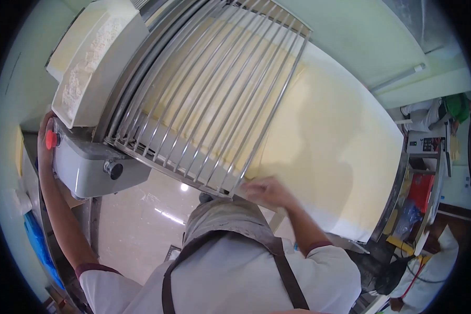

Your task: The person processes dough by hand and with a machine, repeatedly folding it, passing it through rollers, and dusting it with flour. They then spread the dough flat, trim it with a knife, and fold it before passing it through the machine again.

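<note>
A wide, pale yellow sheet of dough lies on the white belt of a dough sheeter and runs under its metal bar guard. My right hand, blurred by motion with the fingers bent, is at the guard's front corner, beside the near edge of the dough. My left hand reaches around the far left of the grey machine housing, next to the red button; its fingers are mostly hidden behind the housing. A black knob sticks out of the housing's front.
A white trough with flour sits on top of the machine at the left. Below is a shiny tiled floor. At the far right, a person in green stands near shelves holding a red box.
</note>
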`<state>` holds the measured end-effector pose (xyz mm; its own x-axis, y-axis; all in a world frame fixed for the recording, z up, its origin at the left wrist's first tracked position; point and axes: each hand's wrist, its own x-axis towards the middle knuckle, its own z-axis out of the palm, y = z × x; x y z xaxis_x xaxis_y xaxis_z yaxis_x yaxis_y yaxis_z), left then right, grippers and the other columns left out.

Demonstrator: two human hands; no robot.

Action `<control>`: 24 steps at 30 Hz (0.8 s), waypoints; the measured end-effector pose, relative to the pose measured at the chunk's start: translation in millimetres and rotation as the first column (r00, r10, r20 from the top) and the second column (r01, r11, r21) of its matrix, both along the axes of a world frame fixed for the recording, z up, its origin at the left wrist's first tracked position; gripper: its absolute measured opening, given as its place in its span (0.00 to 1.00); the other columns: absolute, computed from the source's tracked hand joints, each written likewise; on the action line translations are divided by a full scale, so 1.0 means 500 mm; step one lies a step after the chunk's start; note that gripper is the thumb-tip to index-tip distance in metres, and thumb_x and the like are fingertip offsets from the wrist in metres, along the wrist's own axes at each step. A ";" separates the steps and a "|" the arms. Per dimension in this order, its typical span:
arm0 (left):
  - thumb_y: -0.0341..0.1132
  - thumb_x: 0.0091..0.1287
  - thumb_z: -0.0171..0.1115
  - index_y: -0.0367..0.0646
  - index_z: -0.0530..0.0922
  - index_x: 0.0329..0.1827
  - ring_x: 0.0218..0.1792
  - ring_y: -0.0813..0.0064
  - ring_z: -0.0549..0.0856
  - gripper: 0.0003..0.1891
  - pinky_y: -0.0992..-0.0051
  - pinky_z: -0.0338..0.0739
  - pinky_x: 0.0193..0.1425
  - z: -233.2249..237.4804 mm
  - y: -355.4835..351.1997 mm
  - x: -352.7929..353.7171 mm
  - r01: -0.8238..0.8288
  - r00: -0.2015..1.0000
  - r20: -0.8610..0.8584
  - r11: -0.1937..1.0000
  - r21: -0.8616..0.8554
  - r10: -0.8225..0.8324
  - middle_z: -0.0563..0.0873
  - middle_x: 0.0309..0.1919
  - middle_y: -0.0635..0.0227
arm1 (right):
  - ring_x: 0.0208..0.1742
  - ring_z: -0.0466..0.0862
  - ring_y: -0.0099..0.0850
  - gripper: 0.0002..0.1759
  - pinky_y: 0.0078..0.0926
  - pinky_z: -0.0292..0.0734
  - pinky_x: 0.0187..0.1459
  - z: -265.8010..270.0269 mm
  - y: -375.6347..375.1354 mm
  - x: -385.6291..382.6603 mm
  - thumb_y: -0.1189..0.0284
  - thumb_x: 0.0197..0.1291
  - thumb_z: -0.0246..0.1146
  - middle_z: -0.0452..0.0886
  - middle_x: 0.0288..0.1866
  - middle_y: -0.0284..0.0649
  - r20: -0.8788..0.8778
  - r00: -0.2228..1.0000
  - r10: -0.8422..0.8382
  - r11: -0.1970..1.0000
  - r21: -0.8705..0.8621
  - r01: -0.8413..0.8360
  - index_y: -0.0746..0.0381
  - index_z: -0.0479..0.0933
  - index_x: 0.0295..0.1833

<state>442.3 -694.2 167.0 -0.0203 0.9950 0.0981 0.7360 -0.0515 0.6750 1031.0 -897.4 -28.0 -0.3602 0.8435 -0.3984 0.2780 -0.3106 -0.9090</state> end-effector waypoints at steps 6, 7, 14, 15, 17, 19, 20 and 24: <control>0.40 0.77 0.44 0.36 0.74 0.58 0.54 0.78 0.75 0.18 0.78 0.64 0.63 0.004 -0.002 0.009 -0.053 0.998 -0.015 0.999 -0.012 0.053 0.80 0.50 0.65 | 0.64 0.72 0.42 0.24 0.46 0.65 0.65 -0.018 0.373 0.072 0.63 0.60 0.60 0.74 0.62 0.45 0.656 0.739 -0.152 0.385 0.728 -0.567 0.60 0.72 0.61; 0.40 0.77 0.44 0.36 0.74 0.58 0.54 0.79 0.75 0.18 0.78 0.64 0.63 -0.006 -0.001 -0.006 -0.075 0.997 -0.005 0.997 0.001 0.075 0.80 0.50 0.65 | 0.62 0.74 0.41 0.25 0.44 0.69 0.60 -0.067 0.457 0.122 0.62 0.62 0.58 0.74 0.60 0.45 0.778 0.450 -0.439 0.299 0.599 -0.743 0.61 0.70 0.63; 0.40 0.75 0.48 0.34 0.75 0.56 0.52 0.76 0.76 0.18 0.78 0.66 0.61 0.002 -0.007 0.015 -0.147 0.989 -0.017 0.989 0.031 0.147 0.81 0.49 0.65 | 0.81 0.41 0.40 0.38 0.55 0.34 0.75 -0.083 0.649 0.370 0.56 0.69 0.48 0.44 0.81 0.43 0.866 0.142 -0.479 0.861 0.495 -0.116 0.63 0.48 0.77; 0.39 0.75 0.48 0.34 0.75 0.56 0.52 0.76 0.76 0.17 0.78 0.66 0.61 0.004 -0.007 0.017 -0.141 0.990 0.004 0.990 0.007 0.141 0.81 0.48 0.65 | 0.81 0.41 0.42 0.37 0.56 0.34 0.75 -0.077 0.608 0.350 0.57 0.68 0.50 0.45 0.80 0.45 0.880 0.097 -0.464 0.855 0.474 -0.211 0.63 0.49 0.77; 0.38 0.74 0.49 0.35 0.75 0.55 0.52 0.75 0.77 0.16 0.77 0.66 0.61 0.008 -0.005 0.018 -0.131 0.991 0.019 0.991 -0.018 0.131 0.82 0.48 0.65 | 0.80 0.43 0.44 0.37 0.55 0.37 0.75 -0.059 0.531 0.294 0.60 0.67 0.53 0.47 0.80 0.48 0.837 0.219 -0.501 0.802 0.544 -0.247 0.63 0.51 0.76; 0.36 0.74 0.48 0.36 0.76 0.54 0.51 0.76 0.77 0.15 0.77 0.67 0.60 0.009 -0.007 0.030 -0.124 0.991 0.040 0.992 -0.007 0.124 0.82 0.46 0.66 | 0.80 0.45 0.46 0.36 0.54 0.38 0.75 -0.053 0.476 0.262 0.61 0.67 0.53 0.49 0.79 0.50 0.832 0.274 -0.483 0.813 0.542 -0.212 0.63 0.52 0.75; 0.36 0.73 0.47 0.37 0.76 0.53 0.49 0.78 0.77 0.14 0.78 0.67 0.59 0.011 -0.007 0.037 -0.118 0.991 0.065 0.993 -0.004 0.118 0.82 0.44 0.67 | 0.80 0.45 0.46 0.35 0.54 0.39 0.75 -0.050 0.449 0.261 0.62 0.66 0.55 0.49 0.79 0.50 0.813 0.348 -0.468 0.819 0.546 -0.176 0.63 0.54 0.75; 0.38 0.73 0.48 0.40 0.77 0.49 0.43 0.78 0.77 0.13 0.78 0.69 0.54 0.009 -0.012 0.042 -0.133 0.991 0.003 0.990 0.052 0.133 0.81 0.38 0.69 | 0.79 0.47 0.47 0.31 0.50 0.42 0.75 -0.002 0.352 0.277 0.67 0.65 0.58 0.52 0.78 0.50 0.681 0.485 -0.549 0.763 0.645 -0.042 0.62 0.60 0.72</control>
